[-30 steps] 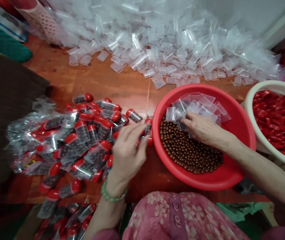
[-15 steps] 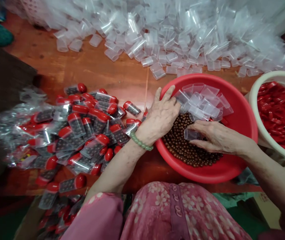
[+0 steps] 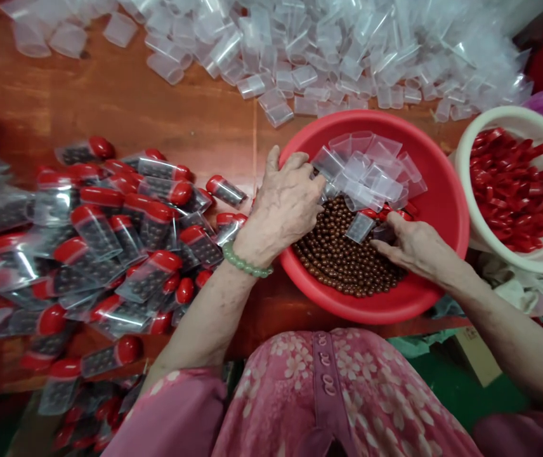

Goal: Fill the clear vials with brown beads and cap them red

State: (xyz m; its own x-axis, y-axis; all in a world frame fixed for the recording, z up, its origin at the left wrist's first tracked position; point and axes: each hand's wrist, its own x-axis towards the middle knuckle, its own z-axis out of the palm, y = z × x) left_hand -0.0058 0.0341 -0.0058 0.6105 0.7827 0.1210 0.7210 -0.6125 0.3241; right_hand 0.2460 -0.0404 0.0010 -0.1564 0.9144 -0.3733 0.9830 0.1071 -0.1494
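My left hand (image 3: 287, 200), with a green bead bracelet at the wrist, lies over the left rim of the red basin (image 3: 450, 209). Its fingers bend down beside the clear plastic sleeves (image 3: 369, 171), and its fingertips are partly hidden. Inside the basin, my right hand (image 3: 418, 251) pinches a clear plastic case (image 3: 384, 233) low against the brown beads (image 3: 347, 260). Just left of those fingers, another clear sleeve (image 3: 359, 227) rests on the beads. Some red caps (image 3: 380, 211) show between the sleeves and my right hand.
Bead-filled cases with red caps (image 3: 95, 231) are heaped on the wooden table (image 3: 157, 117) at left. Many loose clear sleeves (image 3: 300, 57) cover its far side. A white bucket (image 3: 464, 165) of red caps stands close to the basin's right. More filled cases (image 3: 85, 412) lie below the table edge.
The view has shifted, so most things appear farther left and higher. A clear sleeve now lies on the beads left of my right hand. My left fingers look more bent.
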